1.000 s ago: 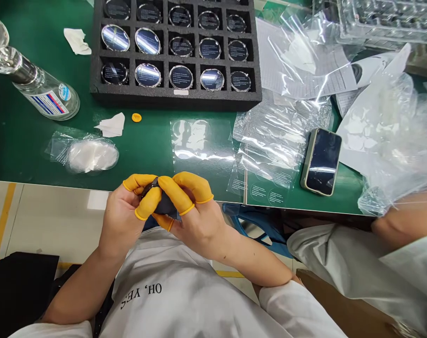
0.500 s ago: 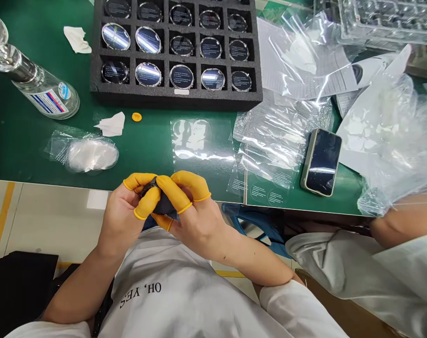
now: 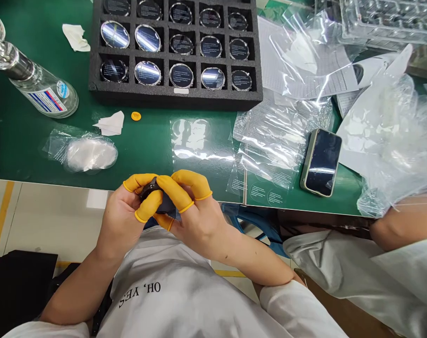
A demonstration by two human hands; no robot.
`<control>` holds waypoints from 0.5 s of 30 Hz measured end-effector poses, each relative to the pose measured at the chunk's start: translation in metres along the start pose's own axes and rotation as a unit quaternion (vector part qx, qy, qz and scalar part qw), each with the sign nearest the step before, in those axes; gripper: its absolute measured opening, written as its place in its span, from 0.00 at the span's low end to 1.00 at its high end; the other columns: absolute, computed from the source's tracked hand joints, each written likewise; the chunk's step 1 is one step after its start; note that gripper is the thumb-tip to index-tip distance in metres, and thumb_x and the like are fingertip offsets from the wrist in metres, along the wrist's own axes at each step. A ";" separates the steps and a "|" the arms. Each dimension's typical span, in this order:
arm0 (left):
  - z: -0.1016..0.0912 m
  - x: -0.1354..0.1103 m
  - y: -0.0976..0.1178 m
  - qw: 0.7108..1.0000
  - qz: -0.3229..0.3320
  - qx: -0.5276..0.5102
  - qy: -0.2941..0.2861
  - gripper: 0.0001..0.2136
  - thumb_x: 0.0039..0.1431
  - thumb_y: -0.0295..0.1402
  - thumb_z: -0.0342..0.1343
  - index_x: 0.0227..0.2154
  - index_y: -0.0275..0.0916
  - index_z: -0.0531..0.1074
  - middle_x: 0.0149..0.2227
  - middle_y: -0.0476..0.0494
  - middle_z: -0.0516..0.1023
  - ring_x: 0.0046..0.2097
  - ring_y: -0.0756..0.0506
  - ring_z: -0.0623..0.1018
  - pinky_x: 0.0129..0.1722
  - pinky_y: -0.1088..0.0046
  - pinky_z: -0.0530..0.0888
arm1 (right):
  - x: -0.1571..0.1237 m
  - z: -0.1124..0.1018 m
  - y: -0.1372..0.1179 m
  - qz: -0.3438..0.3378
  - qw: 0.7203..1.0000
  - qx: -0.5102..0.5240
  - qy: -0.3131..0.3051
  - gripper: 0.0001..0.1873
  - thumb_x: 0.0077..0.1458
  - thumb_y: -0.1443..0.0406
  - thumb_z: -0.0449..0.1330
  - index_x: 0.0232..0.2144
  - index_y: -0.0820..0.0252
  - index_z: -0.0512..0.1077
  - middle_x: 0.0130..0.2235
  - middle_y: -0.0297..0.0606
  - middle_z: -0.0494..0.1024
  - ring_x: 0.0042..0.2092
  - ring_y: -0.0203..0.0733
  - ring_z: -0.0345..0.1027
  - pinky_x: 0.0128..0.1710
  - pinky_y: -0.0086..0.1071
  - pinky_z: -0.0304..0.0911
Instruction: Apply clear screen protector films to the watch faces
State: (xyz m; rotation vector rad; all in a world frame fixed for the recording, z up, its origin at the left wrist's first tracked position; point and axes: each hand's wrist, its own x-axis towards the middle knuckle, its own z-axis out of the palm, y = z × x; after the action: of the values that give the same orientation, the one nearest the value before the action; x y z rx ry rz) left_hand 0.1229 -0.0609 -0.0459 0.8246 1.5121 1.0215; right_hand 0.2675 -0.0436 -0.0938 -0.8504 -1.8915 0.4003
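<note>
A dark round watch case [image 3: 167, 204] is held between my two hands just off the table's front edge, mostly covered by fingers. Yellow finger cots sit on several fingertips. My left hand [image 3: 124, 218] pinches the case's left side, thumb across its face. From the right, my right hand [image 3: 197, 216] grips it too, a finger pressing at the top edge. Beyond them, a black foam tray [image 3: 136, 97] holds round glossy watch cases with printed films, one per compartment. A clear film sheet [image 3: 202, 159] lies on the table between tray and hands.
On the left are a glass pump bottle [image 3: 51, 96], a bag of round clear films [image 3: 90, 154], white scraps [image 3: 110, 123] and a loose yellow finger cot [image 3: 136, 116]. To the right lie film sheets [image 3: 270, 141], a phone [image 3: 321, 162], plastic bags [image 3: 392, 136] and another person's arm [image 3: 407, 223].
Both hands keep their grip on the watch case, with only a slight shift of the fingers. The camera view has drifted a little; nothing on the table has moved.
</note>
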 end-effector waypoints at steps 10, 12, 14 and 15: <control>-0.003 0.000 0.002 0.999 -0.026 -0.017 -0.020 0.14 0.50 0.38 0.73 0.40 0.43 0.82 0.35 0.49 0.82 0.36 0.50 0.82 0.38 0.81 0.79 | -0.002 -0.003 0.002 0.060 0.997 0.039 -0.030 0.23 0.64 0.65 0.61 0.59 0.60 0.62 0.48 0.45 0.69 0.48 0.43 0.73 0.45 0.36 0.80; -0.002 0.000 0.003 1.000 -0.020 -0.015 -0.014 0.15 0.48 0.37 0.74 0.39 0.43 0.82 0.33 0.49 0.82 0.35 0.51 0.81 0.37 0.82 0.78 | -0.002 -0.003 0.002 0.058 0.997 0.030 -0.038 0.23 0.65 0.65 0.59 0.60 0.59 0.62 0.49 0.45 0.69 0.47 0.42 0.73 0.45 0.36 0.80; 0.000 0.000 0.002 1.000 -0.014 -0.009 -0.003 0.15 0.47 0.37 0.75 0.38 0.42 0.82 0.32 0.50 0.81 0.34 0.52 0.81 0.37 0.82 0.78 | -0.004 -0.002 0.003 0.047 0.998 0.020 -0.039 0.22 0.66 0.66 0.58 0.60 0.60 0.62 0.49 0.46 0.70 0.47 0.43 0.73 0.44 0.36 0.80; 0.001 0.000 0.002 1.000 -0.011 -0.006 0.003 0.15 0.46 0.37 0.75 0.38 0.42 0.82 0.32 0.50 0.81 0.34 0.52 0.80 0.37 0.82 0.78 | -0.004 -0.001 0.003 0.036 0.999 0.018 -0.036 0.23 0.66 0.66 0.58 0.61 0.61 0.61 0.49 0.46 0.71 0.48 0.43 0.73 0.45 0.35 0.79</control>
State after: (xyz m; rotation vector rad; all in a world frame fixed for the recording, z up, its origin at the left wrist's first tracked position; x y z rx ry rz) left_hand 0.1236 -0.0599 -0.0440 0.7956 1.5161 1.0163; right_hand 0.2710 -0.0448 -0.0976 -0.8933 -1.9175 0.5134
